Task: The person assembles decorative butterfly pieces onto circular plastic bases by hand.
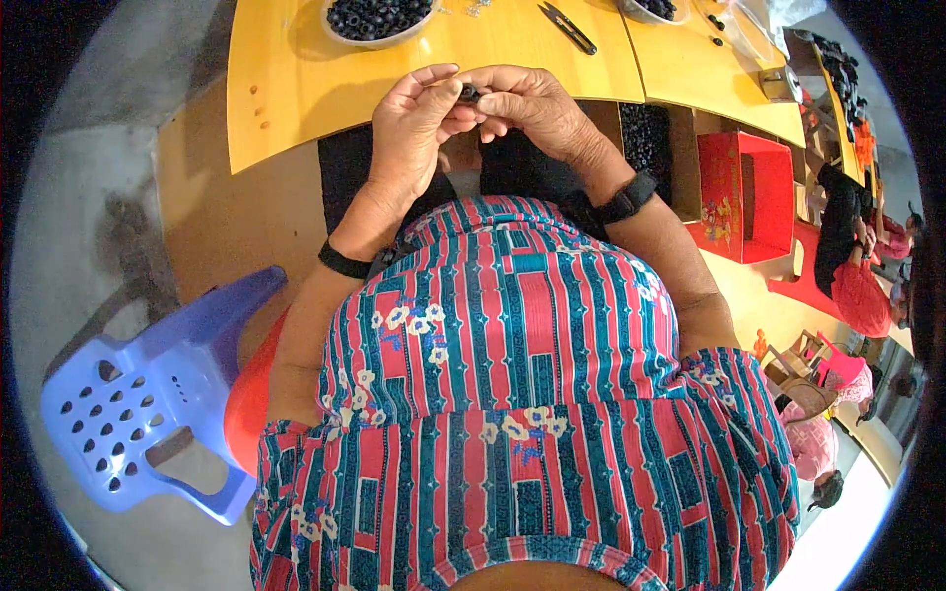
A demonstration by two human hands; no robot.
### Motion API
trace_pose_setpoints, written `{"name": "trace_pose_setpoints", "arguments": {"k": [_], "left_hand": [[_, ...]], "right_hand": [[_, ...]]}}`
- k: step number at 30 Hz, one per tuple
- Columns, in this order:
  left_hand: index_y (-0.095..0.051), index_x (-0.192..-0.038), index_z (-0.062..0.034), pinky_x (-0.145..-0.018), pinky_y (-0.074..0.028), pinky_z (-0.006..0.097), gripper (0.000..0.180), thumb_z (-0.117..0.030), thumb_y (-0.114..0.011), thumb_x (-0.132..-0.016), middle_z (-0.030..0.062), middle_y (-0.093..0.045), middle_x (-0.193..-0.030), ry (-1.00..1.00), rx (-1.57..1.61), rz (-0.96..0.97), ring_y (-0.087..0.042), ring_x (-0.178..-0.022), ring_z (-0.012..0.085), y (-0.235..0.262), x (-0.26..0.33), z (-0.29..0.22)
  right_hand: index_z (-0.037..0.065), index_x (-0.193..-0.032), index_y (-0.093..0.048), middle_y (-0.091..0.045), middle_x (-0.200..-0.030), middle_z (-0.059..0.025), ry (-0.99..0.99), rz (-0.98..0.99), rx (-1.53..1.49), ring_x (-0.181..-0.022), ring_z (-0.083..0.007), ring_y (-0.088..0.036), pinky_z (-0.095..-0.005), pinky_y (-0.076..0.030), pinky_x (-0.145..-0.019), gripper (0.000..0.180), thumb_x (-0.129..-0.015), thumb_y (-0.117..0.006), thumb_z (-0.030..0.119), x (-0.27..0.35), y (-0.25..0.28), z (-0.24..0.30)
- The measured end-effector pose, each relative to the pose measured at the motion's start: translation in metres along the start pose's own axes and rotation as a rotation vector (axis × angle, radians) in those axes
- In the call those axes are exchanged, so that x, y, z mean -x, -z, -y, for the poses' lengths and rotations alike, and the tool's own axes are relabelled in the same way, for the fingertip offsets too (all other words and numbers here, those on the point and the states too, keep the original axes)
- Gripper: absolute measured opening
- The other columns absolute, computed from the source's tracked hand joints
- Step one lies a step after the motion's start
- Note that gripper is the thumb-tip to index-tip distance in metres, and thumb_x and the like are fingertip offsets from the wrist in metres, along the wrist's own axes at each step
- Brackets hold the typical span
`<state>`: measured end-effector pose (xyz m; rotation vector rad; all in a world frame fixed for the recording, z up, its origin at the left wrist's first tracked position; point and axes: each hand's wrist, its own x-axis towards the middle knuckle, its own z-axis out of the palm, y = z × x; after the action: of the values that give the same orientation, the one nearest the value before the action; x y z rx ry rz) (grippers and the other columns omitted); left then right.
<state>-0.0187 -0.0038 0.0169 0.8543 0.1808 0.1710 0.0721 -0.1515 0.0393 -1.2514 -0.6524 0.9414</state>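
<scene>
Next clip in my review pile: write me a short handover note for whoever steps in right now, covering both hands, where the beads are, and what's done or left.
Left hand: fingertips pinching a small dark bead, meeting the right hand above the yellow table's near edge.
Right hand: grip on the same bead from the other side.
Supplies: bowl of dark beads at the table's far edge; small black snips to its right; a second bowl beyond them.
Done: one bead picked up.
Left: whether it is threaded cannot be seen; the bowl is full.
</scene>
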Motion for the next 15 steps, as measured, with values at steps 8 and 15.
{"name": "trace_pose_setpoints", "arguments": {"k": [8, 15], "left_hand": [[-0.054, -0.108, 0.0022, -0.066, -0.053, 0.024, 0.025, -0.011, -0.058, -0.087, 0.0082, -0.062, -0.089, -0.024, -0.045, 0.008, -0.062, -0.07, 0.0117, -0.0035, 0.002, -0.0041], [-0.054, -0.112, 0.002, -0.067, -0.052, 0.022, 0.027, -0.009, -0.056, -0.088, 0.0067, -0.062, -0.091, -0.023, -0.087, 0.03, -0.059, -0.07, 0.0093, -0.0066, 0.0024, -0.0076]], "right_hand": [[0.002, -0.111, -0.059, -0.059, -0.074, 0.0007, 0.071, -0.105, 0.062, -0.06, -0.0054, -0.049, -0.019, -0.044, -0.058, 0.029, -0.086, -0.059, 0.017, 0.0032, -0.0034, -0.0075], [0.001, -0.111, -0.058, -0.057, -0.072, 0.0015, 0.116, -0.144, 0.113, -0.059, -0.004, -0.047, -0.0183, -0.042, -0.055, 0.03, -0.085, -0.06, 0.016, 0.0051, -0.0085, -0.005]]}}
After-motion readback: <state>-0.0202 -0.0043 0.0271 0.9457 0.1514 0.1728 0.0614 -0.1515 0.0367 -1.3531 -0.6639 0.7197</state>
